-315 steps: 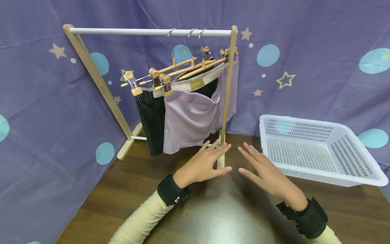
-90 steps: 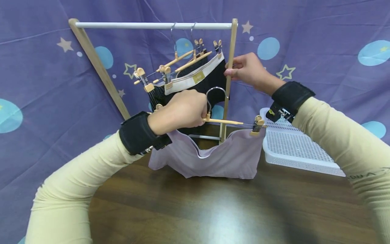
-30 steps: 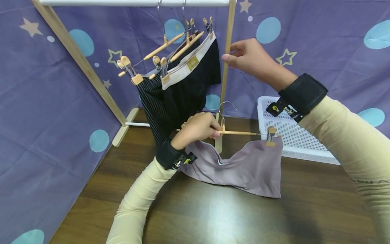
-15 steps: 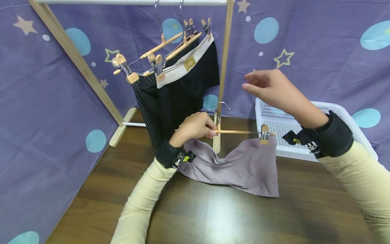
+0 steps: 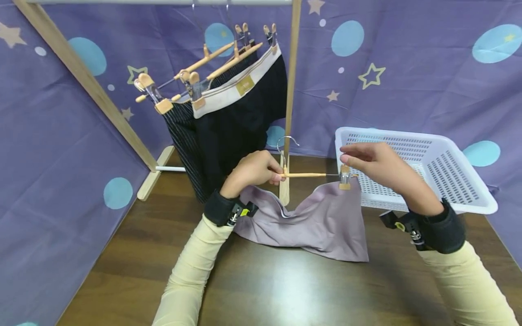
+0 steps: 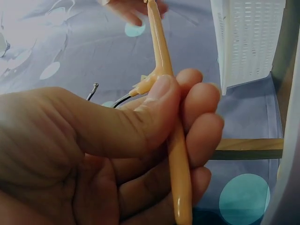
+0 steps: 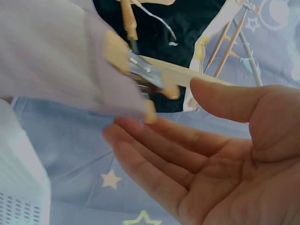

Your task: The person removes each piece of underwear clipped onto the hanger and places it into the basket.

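Note:
My left hand grips the wooden bar of a clip hanger near its middle; the left wrist view shows thumb and fingers wrapped round the bar. From the hanger a lavender garment hangs down, its lower part spread over the table. A metal clip with wooden tips pinches the garment's right end. My right hand is right at that clip, thumb and fingers apart. In the right wrist view the clip lies between the spread thumb and fingers. The left clip is hidden behind my left hand.
Behind stands a rack with a wooden post and white top rod. Two more clip hangers on it carry black bottoms with a white waistband and dark striped ones. A white plastic basket stands at the right.
The lavender garment and its hanger have left the rack and come low over the table in my left hand. My right hand has left the rack's post and dropped to the right clip.

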Demonstrator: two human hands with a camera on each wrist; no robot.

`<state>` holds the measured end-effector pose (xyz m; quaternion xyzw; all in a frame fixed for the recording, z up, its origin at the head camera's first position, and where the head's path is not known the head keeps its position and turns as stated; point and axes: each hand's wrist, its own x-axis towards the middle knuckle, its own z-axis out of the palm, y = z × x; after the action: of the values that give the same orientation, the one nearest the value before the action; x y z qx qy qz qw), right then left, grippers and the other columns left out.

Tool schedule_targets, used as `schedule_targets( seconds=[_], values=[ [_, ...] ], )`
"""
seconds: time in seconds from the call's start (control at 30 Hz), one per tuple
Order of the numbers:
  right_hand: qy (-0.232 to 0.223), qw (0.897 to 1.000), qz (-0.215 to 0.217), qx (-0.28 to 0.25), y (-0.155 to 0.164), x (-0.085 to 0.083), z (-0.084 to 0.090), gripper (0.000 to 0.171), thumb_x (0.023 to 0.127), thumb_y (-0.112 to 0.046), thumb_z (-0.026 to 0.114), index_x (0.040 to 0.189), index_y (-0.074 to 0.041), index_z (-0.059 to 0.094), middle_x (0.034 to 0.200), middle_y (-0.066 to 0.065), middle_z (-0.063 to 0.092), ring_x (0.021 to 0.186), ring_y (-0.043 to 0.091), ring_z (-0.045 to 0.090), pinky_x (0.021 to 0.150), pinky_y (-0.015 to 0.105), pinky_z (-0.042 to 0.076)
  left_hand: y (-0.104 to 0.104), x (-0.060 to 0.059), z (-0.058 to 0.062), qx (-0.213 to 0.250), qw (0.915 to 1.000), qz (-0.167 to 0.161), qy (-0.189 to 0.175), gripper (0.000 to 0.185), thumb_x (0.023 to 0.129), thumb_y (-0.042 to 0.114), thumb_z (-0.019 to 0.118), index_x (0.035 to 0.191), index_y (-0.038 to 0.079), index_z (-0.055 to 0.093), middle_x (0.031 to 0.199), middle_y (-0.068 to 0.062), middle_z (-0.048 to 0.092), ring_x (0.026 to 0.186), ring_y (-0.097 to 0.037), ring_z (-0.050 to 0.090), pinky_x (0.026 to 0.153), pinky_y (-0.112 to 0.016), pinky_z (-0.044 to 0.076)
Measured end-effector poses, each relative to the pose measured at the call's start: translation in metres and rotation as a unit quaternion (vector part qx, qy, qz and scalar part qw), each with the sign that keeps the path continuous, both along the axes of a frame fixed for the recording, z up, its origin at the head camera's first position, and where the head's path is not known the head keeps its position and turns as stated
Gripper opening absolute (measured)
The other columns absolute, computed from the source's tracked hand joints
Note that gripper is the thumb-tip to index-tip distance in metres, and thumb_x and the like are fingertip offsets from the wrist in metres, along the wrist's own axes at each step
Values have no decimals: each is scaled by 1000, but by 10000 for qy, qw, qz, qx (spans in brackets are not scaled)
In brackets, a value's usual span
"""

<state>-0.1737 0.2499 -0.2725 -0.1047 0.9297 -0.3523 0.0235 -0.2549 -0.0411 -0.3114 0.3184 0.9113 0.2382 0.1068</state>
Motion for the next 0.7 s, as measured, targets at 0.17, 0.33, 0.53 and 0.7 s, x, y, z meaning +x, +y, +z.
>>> schedule_targets(
  seconds=[0.17, 0.33, 0.53, 0.7],
  values=[
    [-219, 9996, -49, -168, 3, 1, -21, 43, 105, -32, 58, 134, -1, 64, 124, 19, 71, 115, 28, 65, 94, 40, 53, -1, -1, -3, 53, 10000, 43, -38, 11, 93, 21, 75, 87, 15, 82, 69, 4, 72, 68, -6, 59, 62, -23, 40],
    [-314, 9981, -323, -425, 2, 3, -34, 41, 104, -33, 60, 127, 0, 69, 118, 15, 74, 99, 9, 60, 78, 24, 49, -1, -1, -8, 111, 9998, 84, -135, 9, 92, 16, 76, 86, 15, 81, 69, 5, 70, 68, -7, 56, 61, -23, 38],
    [-169, 9953, -518, -805, 1, 4, -41, 37, 103, -29, 62, 124, 1, 70, 109, 15, 77, 94, -3, 58, 74, 22, 46, -2, 0, -7, 327, 9991, 56, -272, 7, 92, 9, 74, 89, 9, 81, 69, 4, 66, 67, -9, 52, 61, -22, 37],
    [-241, 9918, -751, -1002, -1, 2, -45, 38, 102, -30, 64, 125, 0, 71, 112, 13, 77, 102, -11, 57, 96, 29, 46, -2, 0, -6, 390, 9988, 36, -306, 12, 93, 21, 76, 90, 11, 80, 70, 3, 67, 66, -8, 53, 59, -23, 37]
  ],
)
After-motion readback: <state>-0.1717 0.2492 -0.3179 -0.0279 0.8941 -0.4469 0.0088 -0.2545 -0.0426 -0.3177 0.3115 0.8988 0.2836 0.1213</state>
